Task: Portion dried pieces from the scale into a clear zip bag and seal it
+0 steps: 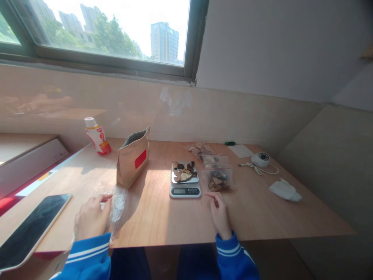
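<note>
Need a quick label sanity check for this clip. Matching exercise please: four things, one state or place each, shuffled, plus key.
Things:
1. Digital scale
2. Paper bag
3. Bottle
4. Left hand

States or places:
A. Closed with a white cap
B. Next to crumpled clear plastic
C. Bears a pile of dried pieces
D. Stands with its top open, red label on its side

Right pairs: 1-C, 2-D, 3-A, 4-B
</note>
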`<state>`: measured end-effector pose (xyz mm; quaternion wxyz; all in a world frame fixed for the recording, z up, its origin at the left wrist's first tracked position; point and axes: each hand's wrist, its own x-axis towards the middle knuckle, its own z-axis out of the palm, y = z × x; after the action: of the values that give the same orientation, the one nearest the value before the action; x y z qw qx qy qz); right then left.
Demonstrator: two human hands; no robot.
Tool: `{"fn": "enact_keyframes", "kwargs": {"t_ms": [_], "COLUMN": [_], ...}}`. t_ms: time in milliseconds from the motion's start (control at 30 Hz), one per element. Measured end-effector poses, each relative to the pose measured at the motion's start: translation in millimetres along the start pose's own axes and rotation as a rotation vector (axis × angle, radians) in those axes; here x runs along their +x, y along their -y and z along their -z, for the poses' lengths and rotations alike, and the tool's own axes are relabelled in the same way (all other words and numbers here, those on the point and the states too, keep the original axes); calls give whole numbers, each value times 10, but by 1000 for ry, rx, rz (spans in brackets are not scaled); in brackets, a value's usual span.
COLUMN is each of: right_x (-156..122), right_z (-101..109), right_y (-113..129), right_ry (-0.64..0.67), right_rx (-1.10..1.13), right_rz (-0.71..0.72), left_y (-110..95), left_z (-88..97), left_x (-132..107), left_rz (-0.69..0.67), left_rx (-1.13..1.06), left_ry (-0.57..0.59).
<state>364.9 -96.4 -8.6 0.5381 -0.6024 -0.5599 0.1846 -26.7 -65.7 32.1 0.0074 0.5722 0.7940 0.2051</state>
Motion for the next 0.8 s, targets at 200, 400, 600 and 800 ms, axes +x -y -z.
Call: {"fn": "enact_keyframes", "kwargs": {"t_ms": [200, 400, 600, 800], "right_x": [-13, -26, 17, -124], "right_z": [-28, -42, -502, -765], "right_y": [8, 69, 639, 1234], "right_ry": [37, 61, 310, 517], "right_rx": [37, 64, 246, 401], "right_rz": [-10, -38, -7, 71], "left_y": [156, -36, -457, -671], "left_z": [96, 151, 57, -178], "left_x": [19, -133, -458, -726], "left_rz": [47, 139, 27, -400], "left_rx": [-8, -204, -584, -688], "left_ry": [-106, -592, -831, -828]}}
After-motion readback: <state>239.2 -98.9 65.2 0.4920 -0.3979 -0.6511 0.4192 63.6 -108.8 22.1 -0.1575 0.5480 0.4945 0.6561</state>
